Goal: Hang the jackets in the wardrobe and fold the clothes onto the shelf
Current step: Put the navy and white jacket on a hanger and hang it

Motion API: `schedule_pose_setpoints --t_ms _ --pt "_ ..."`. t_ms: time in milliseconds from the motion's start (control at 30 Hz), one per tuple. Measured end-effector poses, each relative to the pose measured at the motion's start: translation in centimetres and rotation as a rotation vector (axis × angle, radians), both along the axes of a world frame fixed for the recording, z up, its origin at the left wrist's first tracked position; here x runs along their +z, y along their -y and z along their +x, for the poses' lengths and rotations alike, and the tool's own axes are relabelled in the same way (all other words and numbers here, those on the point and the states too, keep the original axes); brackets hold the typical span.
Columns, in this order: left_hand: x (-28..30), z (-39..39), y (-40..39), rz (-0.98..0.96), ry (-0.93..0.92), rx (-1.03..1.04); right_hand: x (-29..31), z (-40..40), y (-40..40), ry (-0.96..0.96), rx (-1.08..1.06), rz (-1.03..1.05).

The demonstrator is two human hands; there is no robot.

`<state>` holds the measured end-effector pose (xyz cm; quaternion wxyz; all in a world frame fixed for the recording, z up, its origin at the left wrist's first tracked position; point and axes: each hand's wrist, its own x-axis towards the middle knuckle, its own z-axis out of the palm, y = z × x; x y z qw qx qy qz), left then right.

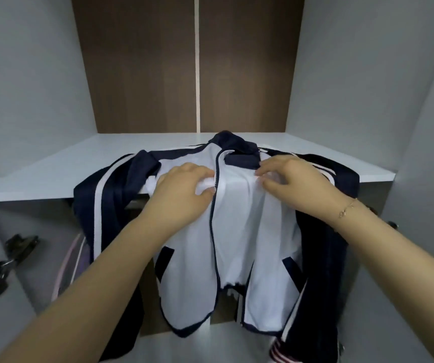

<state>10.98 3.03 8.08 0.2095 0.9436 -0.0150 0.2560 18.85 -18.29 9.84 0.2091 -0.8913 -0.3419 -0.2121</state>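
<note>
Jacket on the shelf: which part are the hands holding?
Both hands pinch the jacket chest: left hand and right hand either side of the zip.

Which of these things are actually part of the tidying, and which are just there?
Part of the job: jacket, white shelf, left hand, right hand, both gripping the jacket's front.

Just there: door hinge, bracelet, pink hanger.

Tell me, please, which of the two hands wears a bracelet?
The right hand: a thin gold bracelet circles its wrist. The left hand has a bare wrist.
</note>
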Motion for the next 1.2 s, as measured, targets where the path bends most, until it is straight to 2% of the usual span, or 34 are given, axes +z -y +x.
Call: schedule_pose_setpoints --t_ms 67,167,300,400,467,500,600,700,800,933,1067,1200 --pt "-1.9 -1.9 0.6 -0.007 0.084 -0.021 -2.3 -2.2 0.9 0.0 0.024 0.058" --pt "-4.9 -4.4 1.4 -0.119 0.18 -0.08 -6.0 -4.9 2.0 -0.007 0.023 0.149" --pt "-8.9 -6.1 2.5 -0.241 0.145 -0.125 -9.6 -6.4 2.3 -0.097 0.018 0.228" --pt "-12.6 -7.5 3.5 -0.471 0.114 -0.124 -11.5 -7.6 2.0 -0.157 0.012 0.456" --pt "-16.3 -8.7 4.0 -0.744 -0.075 -0.079 -14.1 -9.0 1.9 -0.173 0.022 0.596" --pt "-18.4 -9.3 4.4 -0.921 -0.206 -0.059 -16.0 -9.9 1.8 -0.248 0.016 0.661" --pt "-24.9 -10.8 5.3 -1.444 -0.526 0.047 -22.8 -12.2 1.5 -0.641 -0.076 0.819" --pt "-29.8 -10.8 5.8 -1.682 -0.611 0.133 -29.3 -13.1 1.3 -0.876 -0.134 0.859" --pt "-32.7 -9.8 5.6 -1.949 -0.613 0.185 -34.1 -12.3 0.9 -1.034 -0.181 0.892" --pt "-35.5 -7.7 4.4 -2.215 -0.65 0.328 -39.3 -9.5 0.2 -1.365 -0.334 1.033" --pt "-37.1 -5.0 3.9 -2.332 -0.556 0.364 -42.1 -6.8 -1.2 -1.598 -0.365 1.222" --pt "-37.7 -2.6 3.9 -2.43 -0.364 0.276 -43.1 -4.3 -2.5 -1.688 -0.33 1.402"
